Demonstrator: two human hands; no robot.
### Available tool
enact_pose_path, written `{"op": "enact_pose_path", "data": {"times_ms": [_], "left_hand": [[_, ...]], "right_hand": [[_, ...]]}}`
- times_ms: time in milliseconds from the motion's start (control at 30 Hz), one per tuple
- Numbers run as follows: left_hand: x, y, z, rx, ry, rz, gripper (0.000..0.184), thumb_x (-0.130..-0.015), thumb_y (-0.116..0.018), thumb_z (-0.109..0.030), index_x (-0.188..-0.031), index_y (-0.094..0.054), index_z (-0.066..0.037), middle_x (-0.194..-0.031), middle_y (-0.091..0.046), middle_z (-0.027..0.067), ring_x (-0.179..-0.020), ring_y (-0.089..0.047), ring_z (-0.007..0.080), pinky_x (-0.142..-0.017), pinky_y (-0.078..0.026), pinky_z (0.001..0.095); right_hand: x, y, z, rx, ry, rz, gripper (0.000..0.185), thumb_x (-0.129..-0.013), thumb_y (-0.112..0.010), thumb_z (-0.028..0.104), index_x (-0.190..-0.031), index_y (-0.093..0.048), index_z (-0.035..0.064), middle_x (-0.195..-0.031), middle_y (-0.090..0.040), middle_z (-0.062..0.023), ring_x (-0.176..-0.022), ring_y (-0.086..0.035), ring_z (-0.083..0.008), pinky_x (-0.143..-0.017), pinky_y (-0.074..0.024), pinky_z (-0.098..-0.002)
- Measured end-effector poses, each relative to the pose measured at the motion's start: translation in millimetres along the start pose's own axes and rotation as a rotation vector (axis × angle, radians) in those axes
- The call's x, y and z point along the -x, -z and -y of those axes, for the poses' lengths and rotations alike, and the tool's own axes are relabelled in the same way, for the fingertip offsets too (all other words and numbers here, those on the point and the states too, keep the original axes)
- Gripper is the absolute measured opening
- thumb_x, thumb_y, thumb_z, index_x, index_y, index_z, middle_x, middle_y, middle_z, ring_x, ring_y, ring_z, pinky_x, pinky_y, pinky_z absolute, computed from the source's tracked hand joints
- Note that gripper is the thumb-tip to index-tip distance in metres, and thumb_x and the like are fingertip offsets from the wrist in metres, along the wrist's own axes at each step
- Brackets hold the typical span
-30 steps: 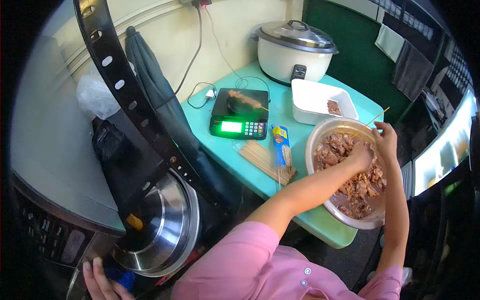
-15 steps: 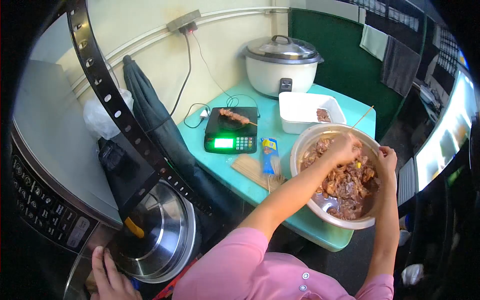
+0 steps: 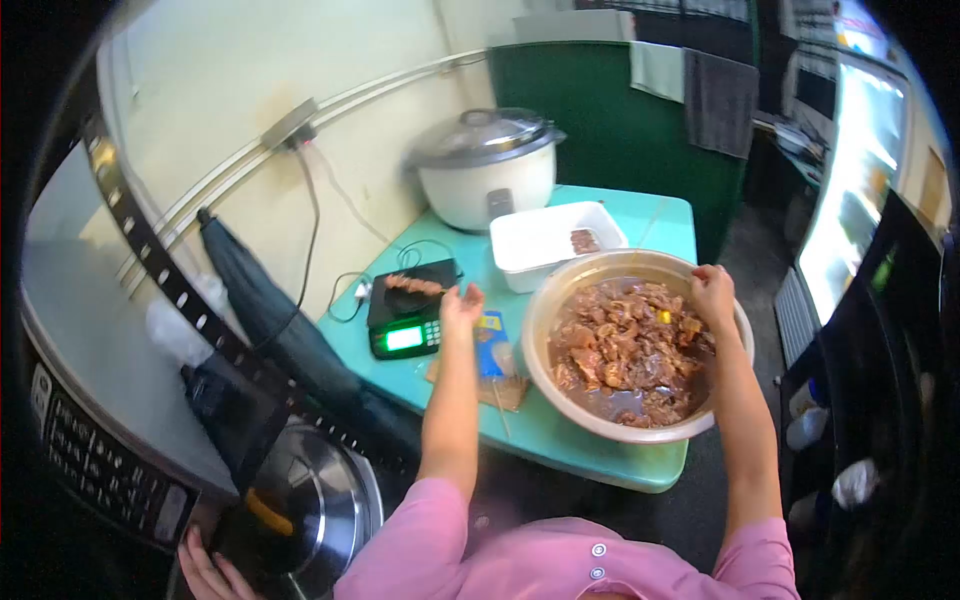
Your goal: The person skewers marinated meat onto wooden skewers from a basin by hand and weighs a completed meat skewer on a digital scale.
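Skewer on scale: soft load, stiff stick

Skewer (image 3: 413, 286) lies across the top of the scale (image 3: 383, 318), display lit. Stick end points toward the left hand (image 3: 463, 303), which is just beside it, fingers partly spread; cannot tell whether they touch the stick. Right hand (image 3: 712, 293) is at the far right rim of the bowl (image 3: 630, 432), fingers curled; whether they grip the rim or hold something small cannot be told.

Handling, judged: skewer light, its stick thin and fairly stiff, the threaded meat soft, wet and likely to slide or tear if squeezed. Best hold: bare stick, close to the last piece, pinched between thumb and finger; wet fingertips may slip.

Bowl: wide, broad-rimmed, filled with loose meat (image 3: 625, 335) in dark liquid. Probably heavy and apt to slosh; both hands on opposite sides of the rim, kept level.

Nearby: white tub (image 3: 530, 255) just behind the bowl, a few pieces inside; blue packet (image 3: 490, 345) between scale and bowl. All on the green table (image 3: 640, 465).
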State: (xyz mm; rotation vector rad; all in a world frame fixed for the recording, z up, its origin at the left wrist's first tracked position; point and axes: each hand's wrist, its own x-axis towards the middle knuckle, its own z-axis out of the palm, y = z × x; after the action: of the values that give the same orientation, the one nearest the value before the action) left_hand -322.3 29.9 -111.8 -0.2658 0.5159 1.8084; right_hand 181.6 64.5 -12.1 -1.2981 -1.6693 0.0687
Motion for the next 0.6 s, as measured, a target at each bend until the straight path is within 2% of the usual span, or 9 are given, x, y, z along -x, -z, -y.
{"op": "enact_pose_path", "data": {"times_ms": [100, 133, 167, 267, 300, 367, 433, 567, 600], "left_hand": [[-10.2, 0.6, -2.7, -0.038, -0.087, -0.008, 0.035, -0.096, -0.045, -0.033, -0.095, -0.053, 0.001, -0.079, -0.063, 0.0139, -0.069, -0.062, 0.0275, -0.064, -0.053, 0.0377], [-23.3, 7.1, -10.6, -0.062, -0.036, 0.045, 0.035, -0.096, -0.045, -0.034, -0.09, -0.055, -0.001, -0.072, -0.062, 0.0112, -0.065, -0.061, 0.0265, -0.061, -0.052, 0.0362], [-22.2, 14.2, -11.7, -0.068, -0.034, 0.227, 0.03, -0.095, -0.048, -0.029, -0.085, -0.056, -0.002, -0.068, -0.061, 0.0106, -0.062, -0.06, 0.0258, -0.058, -0.052, 0.0363], [-35.8, 10.8, -23.6, -0.299, -0.099, 0.266, 0.008, -0.075, -0.057, -0.005, -0.067, -0.059, -0.006, -0.063, -0.06, 0.0086, -0.058, -0.059, 0.0212, -0.051, -0.051, 0.0317], [-53.9, 18.5, -33.0, -0.334, -0.116, 0.275, 0.009, -0.077, -0.056, -0.005, -0.068, -0.058, -0.006, -0.064, -0.059, 0.0073, -0.055, -0.056, 0.0198, -0.049, -0.049, 0.0299], [-34.6, -3.8, -20.2, -0.406, -0.259, -0.012, 0.013, -0.089, -0.048, -0.012, -0.08, -0.057, -0.008, -0.066, -0.056, 0.0037, -0.057, -0.053, 0.0168, -0.052, -0.046, 0.0285], [3.6, -26.8, 1.9, -0.451, -0.371, -0.055, 0.012, -0.093, -0.044, -0.016, -0.089, -0.053, -0.01, -0.071, -0.056, 0.0035, -0.06, -0.053, 0.0156, -0.053, -0.046, 0.0287], [69.6, -70.4, 64.2, -0.659, -0.443, 0.103, 0.011, -0.095, -0.045, -0.02, -0.094, -0.051, -0.011, -0.076, -0.055, 0.0031, -0.06, -0.051, 0.0145, -0.052, -0.044, 0.0279], [95.4, -85.2, 87.7, -0.789, -0.44, 0.231, 0.012, -0.095, -0.046, -0.023, -0.094, -0.051, -0.011, -0.077, -0.054, 0.0027, -0.061, -0.05, 0.0141, -0.053, -0.044, 0.0283]], "right_hand": [[1.6, -0.9, 0.8, -0.006, -0.011, -0.018, 0.016, -0.074, -0.059, 0.007, -0.082, -0.071, 0.0003, -0.084, -0.065, -0.0225, -0.082, -0.063, -0.0371, -0.078, -0.0499, -0.0422], [1.8, -4.3, -4.8, -0.019, -0.011, -0.009, 0.017, -0.074, -0.06, 0.008, -0.085, -0.071, 0.0008, -0.087, -0.065, -0.0232, -0.081, -0.063, -0.0379, -0.079, -0.0496, -0.0431], [2.7, -3.7, -1.4, -0.018, -0.082, 0.018, 0.017, -0.074, -0.061, 0.008, -0.087, -0.072, 0.0027, -0.089, -0.064, -0.0236, -0.084, -0.062, -0.0387, -0.081, -0.0493, -0.0449], [1.5, -0.3, 1.8, 0.068, -0.114, 0.056, 0.019, -0.075, -0.058, 0.011, -0.085, -0.073, 0.0065, -0.088, -0.064, -0.0224, -0.088, -0.061, -0.0391, -0.082, -0.05, -0.0482], [1.3, -5.8, -3.8, 0.033, -0.095, 0.017, 0.019, -0.075, -0.057, 0.011, -0.082, -0.073, 0.0062, -0.087, -0.064, -0.022, -0.088, -0.061, -0.0395, -0.082, -0.0501, -0.0488], [3.5, -2.5, 1.2, 0.055, -0.061, -0.025, 0.018, -0.074, -0.056, 0.013, -0.078, -0.071, 0.0047, -0.087, -0.065, -0.0214, -0.087, -0.062, -0.0386, -0.08, -0.051, -0.0481], [4.5, -1.2, 4.6, 0.062, -0.088, -0.038, 0.017, -0.074, -0.057, 0.013, -0.08, -0.071, 0.0048, -0.088, -0.065, -0.0211, -0.086, -0.062, -0.0377, -0.08, -0.0507, -0.0476], [5.7, 0.0, 17.2, -0.025, -0.044, -0.04, 0.017, -0.076, -0.059, 0.014, -0.082, -0.072, 0.0061, -0.088, -0.065, -0.0192, -0.087, -0.063, -0.0364, -0.08, -0.0507, -0.0457], [8.0, 3.6, 29.2, -0.075, -0.054, -0.029, 0.016, -0.076, -0.06, 0.014, -0.083, -0.072, 0.0063, -0.088, -0.066, -0.0189, -0.087, -0.063, -0.0361, -0.08, -0.0508, -0.0449]]}}
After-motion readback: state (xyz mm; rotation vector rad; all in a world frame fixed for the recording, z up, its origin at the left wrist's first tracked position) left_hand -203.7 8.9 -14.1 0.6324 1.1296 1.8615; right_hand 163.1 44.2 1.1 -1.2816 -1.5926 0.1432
